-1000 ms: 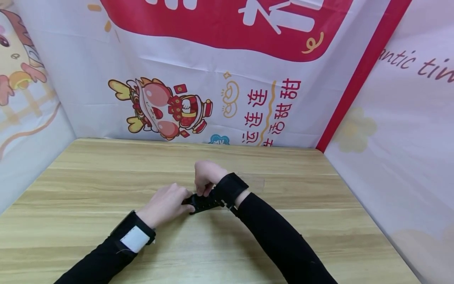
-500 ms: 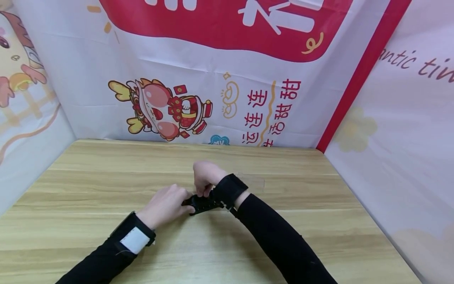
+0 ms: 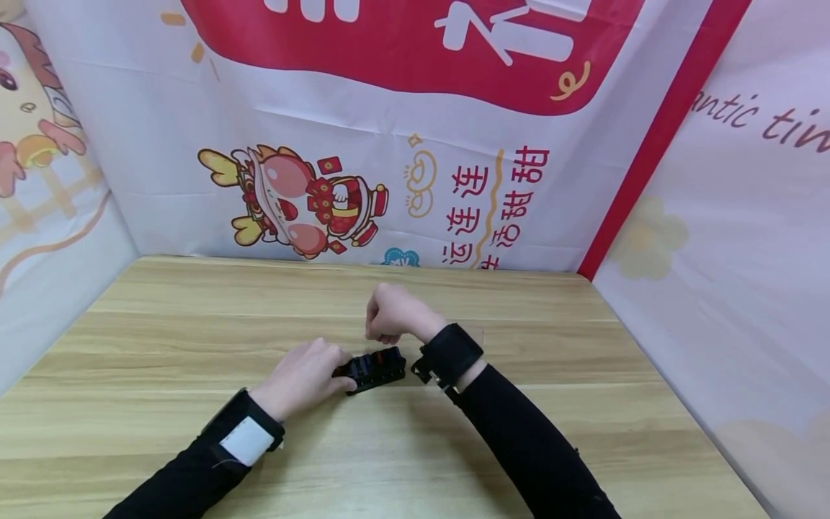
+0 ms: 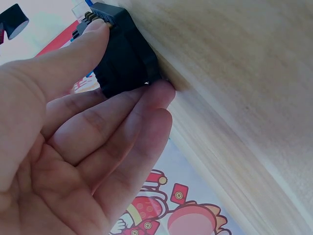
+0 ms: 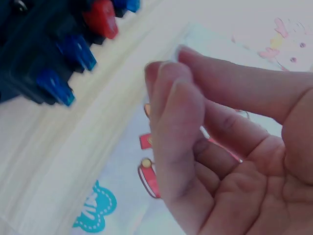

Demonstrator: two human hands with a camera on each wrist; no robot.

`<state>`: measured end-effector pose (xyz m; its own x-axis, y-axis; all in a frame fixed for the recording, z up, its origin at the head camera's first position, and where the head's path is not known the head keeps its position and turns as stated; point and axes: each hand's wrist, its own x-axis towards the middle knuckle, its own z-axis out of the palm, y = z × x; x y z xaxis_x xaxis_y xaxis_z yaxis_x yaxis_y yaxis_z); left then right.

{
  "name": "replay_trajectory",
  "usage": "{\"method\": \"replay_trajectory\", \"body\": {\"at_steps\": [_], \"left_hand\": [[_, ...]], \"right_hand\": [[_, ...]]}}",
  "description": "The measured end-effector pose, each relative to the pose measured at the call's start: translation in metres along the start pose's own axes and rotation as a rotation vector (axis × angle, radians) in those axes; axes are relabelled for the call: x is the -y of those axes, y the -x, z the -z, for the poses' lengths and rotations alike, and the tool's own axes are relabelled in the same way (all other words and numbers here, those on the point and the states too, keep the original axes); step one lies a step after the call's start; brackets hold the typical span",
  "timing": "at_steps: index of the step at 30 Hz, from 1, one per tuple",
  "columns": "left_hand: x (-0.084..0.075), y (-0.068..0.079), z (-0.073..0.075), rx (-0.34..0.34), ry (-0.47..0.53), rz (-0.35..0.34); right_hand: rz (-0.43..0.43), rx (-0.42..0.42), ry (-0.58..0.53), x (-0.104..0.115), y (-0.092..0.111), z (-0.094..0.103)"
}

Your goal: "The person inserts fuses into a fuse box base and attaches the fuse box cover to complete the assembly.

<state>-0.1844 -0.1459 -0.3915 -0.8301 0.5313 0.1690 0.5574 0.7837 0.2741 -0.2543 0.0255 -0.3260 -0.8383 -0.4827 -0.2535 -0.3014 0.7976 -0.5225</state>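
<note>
A black fuse box (image 3: 375,369) lies on the wooden table, with blue and red blade fuses (image 5: 100,18) standing in it. My left hand (image 3: 303,375) grips its left end. In the left wrist view, the thumb lies on top of the fuse box (image 4: 122,54) and fingertips touch its lower edge. Beyond the box, clear of it, is my right hand (image 3: 397,313), fingers curled. In the right wrist view, this hand's thumb and fingertips pinch a small pale piece (image 5: 176,53), mostly hidden; its kind cannot be made out.
The wooden table (image 3: 194,324) reaches back to a printed cloth wall (image 3: 162,180), with another cloth wall (image 3: 733,252) on the right. A faint clear flat piece (image 3: 476,334) lies behind my right wrist.
My right hand has lifted off the fuse box and moved right and slightly away, uncovering the box's right end with a red fuse. The left hand and the box have stayed in place.
</note>
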Motion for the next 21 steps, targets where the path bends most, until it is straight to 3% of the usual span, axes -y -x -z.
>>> {"method": "replay_trajectory", "body": {"at_steps": [7,13,21], "left_hand": [[-0.002,0.000,-0.001,0.000,0.013,0.004],[-0.002,0.000,-0.001,-0.009,0.012,-0.001],[0.000,0.002,-0.001,-0.038,0.015,-0.032]], "right_hand": [[0.118,-0.131,-0.055,-0.021,0.020,0.016],[0.148,-0.206,-0.081,-0.043,0.040,0.026],[0.186,-0.260,-0.025,-0.065,0.057,0.034]]}}
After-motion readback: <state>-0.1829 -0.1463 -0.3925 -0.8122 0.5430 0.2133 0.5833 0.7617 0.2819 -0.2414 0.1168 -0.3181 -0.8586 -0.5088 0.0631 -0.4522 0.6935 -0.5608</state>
